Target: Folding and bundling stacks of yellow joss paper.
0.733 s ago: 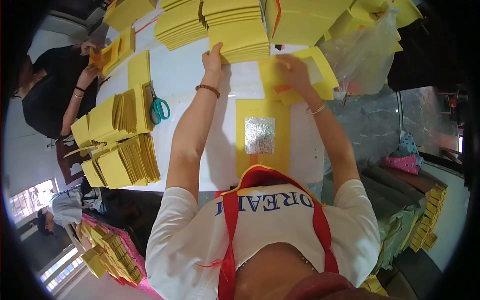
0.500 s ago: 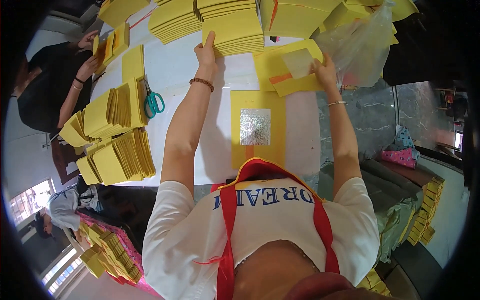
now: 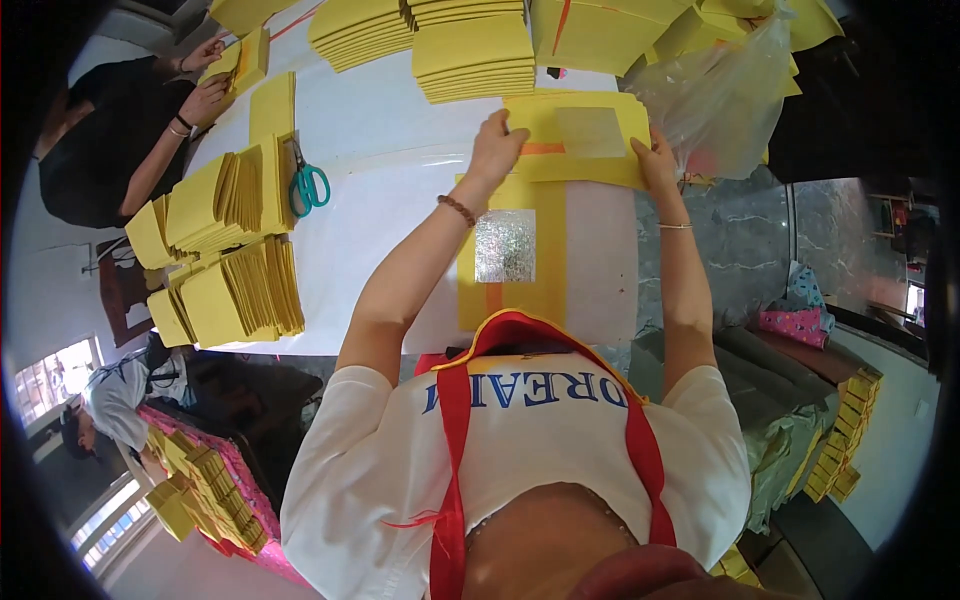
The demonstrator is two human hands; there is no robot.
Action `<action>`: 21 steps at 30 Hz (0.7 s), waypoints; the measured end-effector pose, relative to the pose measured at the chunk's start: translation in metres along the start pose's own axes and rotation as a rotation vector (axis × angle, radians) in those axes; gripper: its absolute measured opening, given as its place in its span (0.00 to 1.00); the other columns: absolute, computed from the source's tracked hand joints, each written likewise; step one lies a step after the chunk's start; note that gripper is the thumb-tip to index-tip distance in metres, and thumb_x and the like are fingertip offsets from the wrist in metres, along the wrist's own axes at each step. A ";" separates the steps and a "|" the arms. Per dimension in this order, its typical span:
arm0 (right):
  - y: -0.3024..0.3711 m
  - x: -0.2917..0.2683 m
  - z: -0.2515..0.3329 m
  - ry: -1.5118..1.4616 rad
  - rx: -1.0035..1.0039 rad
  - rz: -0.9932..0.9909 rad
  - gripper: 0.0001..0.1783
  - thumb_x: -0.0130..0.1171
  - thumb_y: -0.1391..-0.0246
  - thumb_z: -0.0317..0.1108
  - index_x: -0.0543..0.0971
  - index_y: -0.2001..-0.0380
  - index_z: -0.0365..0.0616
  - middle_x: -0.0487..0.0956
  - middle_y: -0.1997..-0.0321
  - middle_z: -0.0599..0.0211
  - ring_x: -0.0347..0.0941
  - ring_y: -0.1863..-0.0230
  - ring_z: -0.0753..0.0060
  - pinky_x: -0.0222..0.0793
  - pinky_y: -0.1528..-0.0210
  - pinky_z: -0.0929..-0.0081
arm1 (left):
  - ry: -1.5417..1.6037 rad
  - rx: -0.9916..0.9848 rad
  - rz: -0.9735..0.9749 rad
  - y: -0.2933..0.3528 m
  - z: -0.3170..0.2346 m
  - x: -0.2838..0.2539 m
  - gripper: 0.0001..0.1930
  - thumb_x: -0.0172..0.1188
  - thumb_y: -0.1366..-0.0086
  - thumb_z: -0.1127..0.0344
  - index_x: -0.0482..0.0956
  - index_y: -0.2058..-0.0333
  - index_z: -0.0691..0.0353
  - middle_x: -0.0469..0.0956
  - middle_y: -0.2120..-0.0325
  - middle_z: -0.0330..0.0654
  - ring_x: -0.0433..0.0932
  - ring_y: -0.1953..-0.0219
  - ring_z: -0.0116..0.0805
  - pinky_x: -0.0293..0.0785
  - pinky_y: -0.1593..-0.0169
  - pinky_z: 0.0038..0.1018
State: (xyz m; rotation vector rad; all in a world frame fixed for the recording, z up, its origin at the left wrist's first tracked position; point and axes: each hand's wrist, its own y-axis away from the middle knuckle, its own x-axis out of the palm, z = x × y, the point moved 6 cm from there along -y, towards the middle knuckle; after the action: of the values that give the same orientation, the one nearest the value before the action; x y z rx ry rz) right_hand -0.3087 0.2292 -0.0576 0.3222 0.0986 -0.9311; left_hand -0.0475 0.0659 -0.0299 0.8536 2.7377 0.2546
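In front of me, both hands hold a yellow paper sheet (image 3: 610,165) with a pale silvery rectangle and a short orange strip on its face. My left hand (image 3: 492,155), wearing a beaded bracelet, pinches its left edge. The right edge is gripped between the thumb and fingers of my right hand (image 3: 656,165). Nearer my body lies another yellow sheet (image 3: 548,300), bearing a shiny silver foil square (image 3: 505,245) and an orange strip. Just beyond my left hand stands a stack of folded yellow papers (image 3: 472,65).
Teal-handled scissors (image 3: 308,188) lie beside bundles of yellow folded papers (image 3: 240,300) at the table's left. A clear plastic bag (image 3: 725,100) rests at the far right. Across the left corner, another person's hands (image 3: 205,95) handle a yellow piece.
My left hand has left the folded stack and come right and nearer to the held sheet's left edge. The sheet, tilted before, now lies straighter between both hands.
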 end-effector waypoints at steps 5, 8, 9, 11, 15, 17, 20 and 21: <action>0.026 -0.005 0.006 -0.024 -0.123 0.119 0.25 0.56 0.51 0.28 0.66 0.49 0.35 0.73 0.53 0.60 0.70 0.55 0.70 0.65 0.54 0.76 | -0.271 0.196 -0.054 0.031 -0.020 0.011 0.27 0.54 0.49 0.60 0.68 0.52 0.70 0.67 0.54 0.59 0.68 0.52 0.52 0.64 0.48 0.36; 0.039 -0.010 0.005 -0.105 -0.105 0.118 0.26 0.56 0.51 0.28 0.65 0.48 0.35 0.73 0.54 0.59 0.70 0.56 0.71 0.65 0.55 0.77 | -0.339 0.264 -0.009 0.037 -0.021 0.007 0.24 0.53 0.48 0.60 0.70 0.53 0.67 0.67 0.53 0.58 0.66 0.50 0.52 0.63 0.47 0.36; 0.040 -0.013 0.002 -0.101 -0.083 0.120 0.26 0.56 0.51 0.28 0.65 0.48 0.35 0.73 0.54 0.59 0.70 0.56 0.71 0.65 0.55 0.77 | -0.357 0.297 0.030 0.042 -0.019 0.008 0.23 0.54 0.49 0.60 0.71 0.54 0.66 0.67 0.53 0.58 0.65 0.50 0.52 0.63 0.47 0.36; 0.033 -0.009 0.001 -0.035 -0.155 0.181 0.29 0.57 0.52 0.32 0.64 0.46 0.36 0.73 0.54 0.57 0.70 0.57 0.70 0.65 0.55 0.77 | -0.434 0.330 0.016 0.038 -0.026 0.004 0.21 0.54 0.49 0.62 0.73 0.55 0.63 0.67 0.54 0.56 0.65 0.49 0.52 0.63 0.47 0.36; 0.037 -0.023 0.001 0.155 -0.168 -0.009 0.33 0.60 0.53 0.38 0.62 0.45 0.36 0.72 0.55 0.56 0.69 0.58 0.69 0.65 0.57 0.75 | -0.320 0.467 -0.058 0.073 -0.056 -0.027 0.17 0.54 0.47 0.66 0.74 0.57 0.63 0.70 0.56 0.52 0.70 0.56 0.47 0.68 0.52 0.33; 0.050 -0.041 0.013 0.506 -0.477 -0.217 0.32 0.58 0.51 0.38 0.62 0.44 0.38 0.70 0.53 0.57 0.68 0.59 0.72 0.66 0.59 0.76 | -0.219 0.400 0.002 0.096 -0.047 -0.043 0.16 0.53 0.46 0.68 0.74 0.57 0.62 0.71 0.57 0.51 0.72 0.58 0.44 0.69 0.54 0.31; 0.125 -0.019 0.044 0.097 -0.352 -0.043 0.30 0.56 0.49 0.35 0.61 0.43 0.39 0.70 0.51 0.59 0.67 0.59 0.74 0.65 0.58 0.79 | -0.203 0.325 -0.135 0.147 -0.016 -0.083 0.16 0.51 0.43 0.70 0.72 0.54 0.63 0.72 0.58 0.49 0.72 0.59 0.37 0.70 0.56 0.27; 0.150 -0.016 0.044 0.098 -0.348 -0.040 0.30 0.56 0.49 0.35 0.61 0.43 0.39 0.70 0.51 0.59 0.67 0.59 0.74 0.65 0.58 0.79 | -0.137 0.243 -0.171 0.165 -0.003 -0.089 0.17 0.51 0.42 0.70 0.70 0.53 0.64 0.72 0.58 0.48 0.72 0.59 0.34 0.69 0.56 0.26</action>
State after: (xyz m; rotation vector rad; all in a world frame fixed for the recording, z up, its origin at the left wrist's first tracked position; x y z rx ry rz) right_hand -0.2007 0.3103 0.0220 0.0436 0.3539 -0.9193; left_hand 0.1095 0.1483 0.0305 0.6591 2.7256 -0.1679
